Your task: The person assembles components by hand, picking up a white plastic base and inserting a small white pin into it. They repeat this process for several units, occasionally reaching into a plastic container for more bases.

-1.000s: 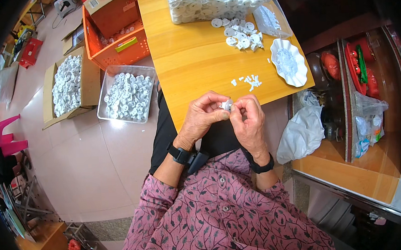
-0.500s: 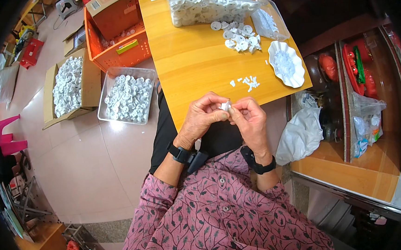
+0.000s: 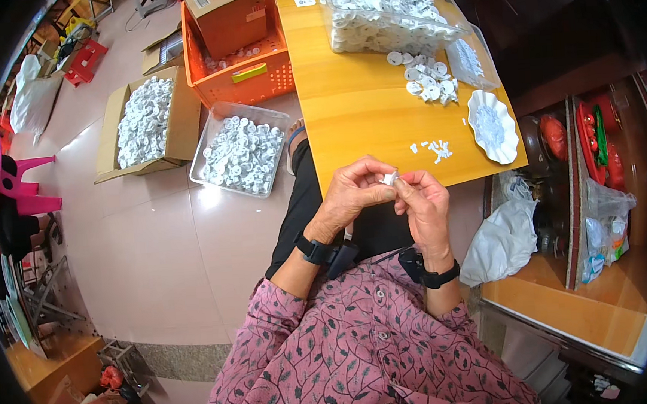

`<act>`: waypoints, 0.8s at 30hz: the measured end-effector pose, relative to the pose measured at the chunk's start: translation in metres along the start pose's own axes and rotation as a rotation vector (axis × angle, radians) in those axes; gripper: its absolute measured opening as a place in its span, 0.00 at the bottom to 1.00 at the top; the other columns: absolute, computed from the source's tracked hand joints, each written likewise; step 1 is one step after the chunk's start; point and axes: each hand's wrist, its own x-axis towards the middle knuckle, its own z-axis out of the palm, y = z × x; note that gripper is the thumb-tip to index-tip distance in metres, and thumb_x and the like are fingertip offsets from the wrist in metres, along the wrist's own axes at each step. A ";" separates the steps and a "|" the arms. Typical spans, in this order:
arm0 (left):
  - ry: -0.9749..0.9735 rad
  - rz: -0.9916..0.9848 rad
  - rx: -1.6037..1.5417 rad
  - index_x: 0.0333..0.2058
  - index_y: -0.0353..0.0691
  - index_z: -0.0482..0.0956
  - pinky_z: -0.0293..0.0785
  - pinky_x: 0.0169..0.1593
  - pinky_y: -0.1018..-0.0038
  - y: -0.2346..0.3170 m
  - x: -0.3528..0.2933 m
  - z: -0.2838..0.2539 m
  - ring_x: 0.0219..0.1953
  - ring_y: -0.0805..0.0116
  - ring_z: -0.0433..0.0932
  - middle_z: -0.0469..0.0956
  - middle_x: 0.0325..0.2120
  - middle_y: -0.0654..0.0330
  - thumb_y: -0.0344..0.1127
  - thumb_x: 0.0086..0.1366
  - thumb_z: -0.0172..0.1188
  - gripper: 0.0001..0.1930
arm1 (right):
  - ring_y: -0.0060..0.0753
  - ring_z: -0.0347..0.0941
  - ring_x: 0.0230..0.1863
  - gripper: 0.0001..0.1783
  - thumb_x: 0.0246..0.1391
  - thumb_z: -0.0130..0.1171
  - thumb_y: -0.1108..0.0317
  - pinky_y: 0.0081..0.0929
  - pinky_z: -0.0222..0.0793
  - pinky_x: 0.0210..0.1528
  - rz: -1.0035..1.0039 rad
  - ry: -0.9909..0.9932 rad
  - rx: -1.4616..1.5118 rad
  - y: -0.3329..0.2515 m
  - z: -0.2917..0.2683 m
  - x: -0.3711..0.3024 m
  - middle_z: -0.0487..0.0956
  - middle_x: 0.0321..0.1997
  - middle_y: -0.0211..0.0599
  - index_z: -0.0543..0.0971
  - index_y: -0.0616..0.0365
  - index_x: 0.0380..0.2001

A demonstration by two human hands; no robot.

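A small white plastic piece is pinched between the fingertips of both hands, just off the near edge of the wooden table. My left hand grips it from the left, thumb and forefinger closed. From the right, my right hand holds it the same way; fingers cover much of the piece. Beyond them on the table lie several tiny white parts. Farther back is a loose heap of white round pieces. A white wavy-rimmed dish of small clear parts stands at the right.
A clear bin full of white pieces stands at the table's back, with a smaller clear tray beside it. Left of the table are a clear tub, a cardboard box and an orange crate. Right is an open cabinet.
The whole view has shifted, so the table and boxes appear farther right and lower. Both hands still pinch the small white piece together.
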 end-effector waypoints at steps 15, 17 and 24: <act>0.218 0.042 -0.119 0.45 0.32 0.77 0.77 0.38 0.79 0.034 -0.014 -0.022 0.33 0.74 0.79 0.80 0.37 0.59 0.21 0.57 0.64 0.15 | 0.15 0.73 0.26 0.07 0.59 0.60 0.71 0.13 0.69 0.28 0.001 -0.030 -0.190 -0.003 0.020 0.002 0.78 0.31 0.29 0.77 0.63 0.38; 0.291 0.124 -0.093 0.45 0.34 0.77 0.76 0.37 0.79 0.041 -0.016 -0.040 0.35 0.73 0.79 0.80 0.38 0.58 0.22 0.59 0.63 0.14 | 0.15 0.73 0.26 0.07 0.58 0.60 0.71 0.14 0.70 0.28 -0.013 -0.017 -0.295 0.001 0.013 0.000 0.78 0.31 0.29 0.77 0.63 0.37; 0.804 0.272 -0.093 0.49 0.34 0.74 0.76 0.46 0.75 0.069 -0.041 -0.160 0.40 0.70 0.78 0.78 0.41 0.60 0.27 0.64 0.61 0.15 | 0.25 0.74 0.25 0.05 0.53 0.61 0.76 0.22 0.70 0.27 -0.344 0.132 -0.774 0.011 -0.017 0.010 0.75 0.29 0.36 0.77 0.65 0.33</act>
